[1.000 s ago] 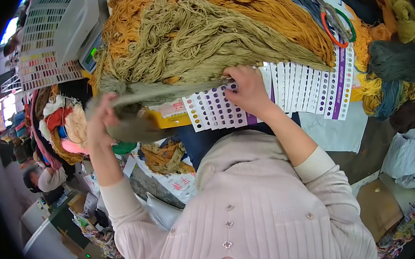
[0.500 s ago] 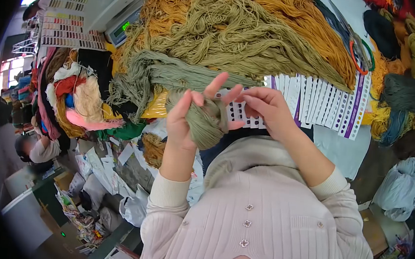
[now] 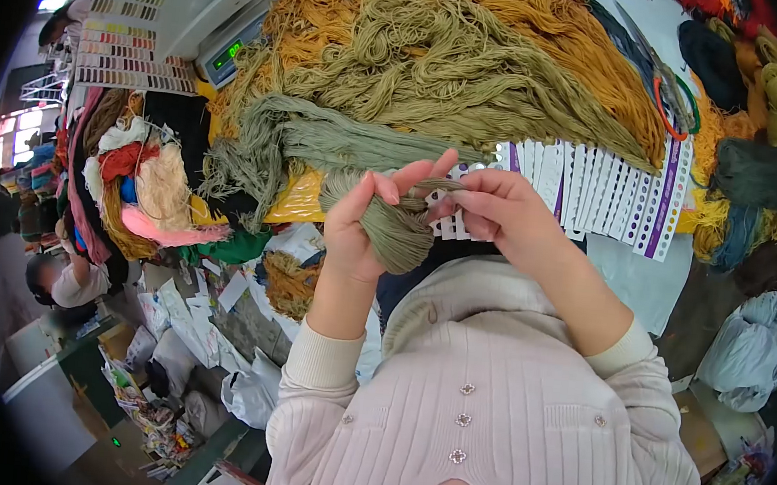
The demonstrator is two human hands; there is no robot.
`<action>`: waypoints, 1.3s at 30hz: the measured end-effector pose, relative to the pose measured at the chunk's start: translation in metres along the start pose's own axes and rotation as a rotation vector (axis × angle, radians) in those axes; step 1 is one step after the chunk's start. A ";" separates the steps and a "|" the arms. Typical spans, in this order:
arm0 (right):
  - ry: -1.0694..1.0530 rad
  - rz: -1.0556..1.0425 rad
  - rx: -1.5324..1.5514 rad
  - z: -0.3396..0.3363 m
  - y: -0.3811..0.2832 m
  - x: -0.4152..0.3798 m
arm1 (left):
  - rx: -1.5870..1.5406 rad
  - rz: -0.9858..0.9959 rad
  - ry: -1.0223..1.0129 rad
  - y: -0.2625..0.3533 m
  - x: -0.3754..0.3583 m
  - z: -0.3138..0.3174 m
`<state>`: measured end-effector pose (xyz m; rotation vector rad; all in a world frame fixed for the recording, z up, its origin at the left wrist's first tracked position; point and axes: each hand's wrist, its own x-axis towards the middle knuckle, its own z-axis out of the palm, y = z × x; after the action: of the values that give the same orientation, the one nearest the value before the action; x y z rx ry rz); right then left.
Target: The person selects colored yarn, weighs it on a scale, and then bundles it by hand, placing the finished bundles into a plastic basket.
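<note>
A looped bundle of grey-green yarn (image 3: 395, 237) rests in my left hand (image 3: 356, 226), whose thumb and fingers close around it. My right hand (image 3: 508, 211) pinches the strands at the bundle's right end, just above my lap. Just beyond my hands, a hank of grey-green thread (image 3: 342, 139) lies across the table. Past it spreads a big heap of olive yarn (image 3: 450, 63). Punched white cards (image 3: 587, 191) with purple strips lie fanned out beyond my right hand.
Orange-handled scissors (image 3: 665, 91) lie at the far right on the yarn. A scale (image 3: 230, 48) with a green display stands at the far left beside a colour chart (image 3: 135, 26). White plastic bags (image 3: 754, 339) sit low on the right. Another person (image 3: 71, 279) is at far left.
My right hand has closed on strands pulled out to the right of the bundle. My left hand has shifted slightly right, its fingers now curled closer to the yarn.
</note>
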<state>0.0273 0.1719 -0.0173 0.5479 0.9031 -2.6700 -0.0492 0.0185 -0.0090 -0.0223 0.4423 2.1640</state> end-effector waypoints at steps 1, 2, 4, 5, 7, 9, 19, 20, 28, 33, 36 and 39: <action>-0.021 0.029 0.061 -0.001 0.000 -0.001 | -0.001 -0.005 -0.005 0.000 0.001 0.000; -0.043 0.059 0.121 -0.002 0.001 -0.002 | -0.001 -0.008 -0.010 0.000 0.001 0.000; -0.020 -0.007 0.146 -0.004 -0.007 -0.004 | 0.048 -0.100 -0.064 0.003 0.000 0.002; 0.027 -0.100 0.110 -0.006 -0.023 -0.008 | 0.070 -0.145 -0.088 0.006 -0.003 0.001; -0.031 -0.226 0.178 -0.028 -0.046 -0.011 | -0.074 -0.141 -0.131 0.019 -0.015 -0.010; -0.012 -0.152 0.075 -0.029 -0.061 -0.025 | -0.233 -0.108 -0.163 0.037 -0.026 -0.023; -0.022 0.128 0.001 -0.054 -0.080 -0.052 | -0.401 -0.051 -0.211 0.044 -0.024 -0.023; -0.018 0.136 -0.011 -0.053 -0.081 -0.053 | -0.313 -0.096 -0.177 0.033 -0.010 -0.024; -0.041 0.191 -0.062 -0.037 -0.099 -0.067 | 0.908 -0.457 0.032 -0.050 0.056 0.054; 0.088 0.139 -0.423 -0.037 -0.099 -0.066 | 0.996 -0.469 0.127 -0.044 0.060 0.041; 0.120 0.121 -0.550 -0.039 -0.098 -0.061 | 0.792 -0.437 0.192 -0.039 0.060 0.044; 0.107 0.109 -0.666 -0.041 -0.099 -0.062 | 0.728 -0.495 0.174 -0.034 0.061 0.044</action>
<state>0.0576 0.2816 0.0309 0.5503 1.6343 -2.0704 -0.0522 0.0980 0.0109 0.0784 1.1684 1.4297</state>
